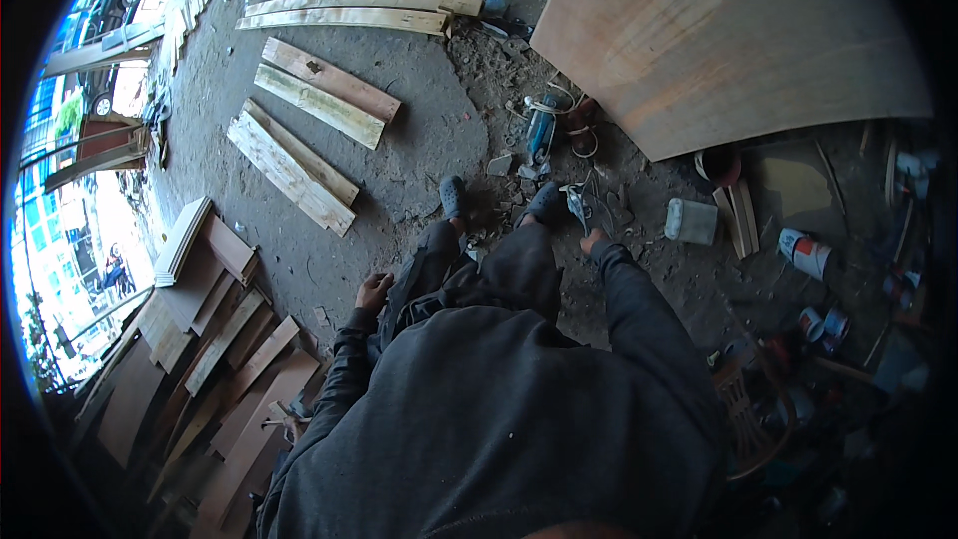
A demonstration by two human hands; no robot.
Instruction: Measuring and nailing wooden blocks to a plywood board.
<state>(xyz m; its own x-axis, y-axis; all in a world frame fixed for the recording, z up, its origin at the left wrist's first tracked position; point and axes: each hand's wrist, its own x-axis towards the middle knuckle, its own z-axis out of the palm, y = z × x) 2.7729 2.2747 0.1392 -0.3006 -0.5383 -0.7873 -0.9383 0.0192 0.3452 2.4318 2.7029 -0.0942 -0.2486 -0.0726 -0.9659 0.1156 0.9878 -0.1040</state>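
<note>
My left hand (374, 291) hangs beside my left leg, its fingers curled in and no object showing in them. On the other side, my right hand (594, 240) is lowered and closed at the near end of a grey metal tool (577, 206), whose exact kind I cannot make out. That tool is close to my right shoe (545, 202). Beyond it, a blue-green power tool (541, 128) with a cord lies on the dirt floor. Ahead to the left lie several pale wooden boards (289, 172), laid roughly side by side on the ground.
A large plywood sheet (718, 50) takes up the far right. A whitish plastic jerrycan (691, 222) and a paint bucket (804, 254) stand at right. Stacked planks (225, 339) fill the near left. Long boards (349, 18) lie farther ahead; a chair (748, 409) is near right.
</note>
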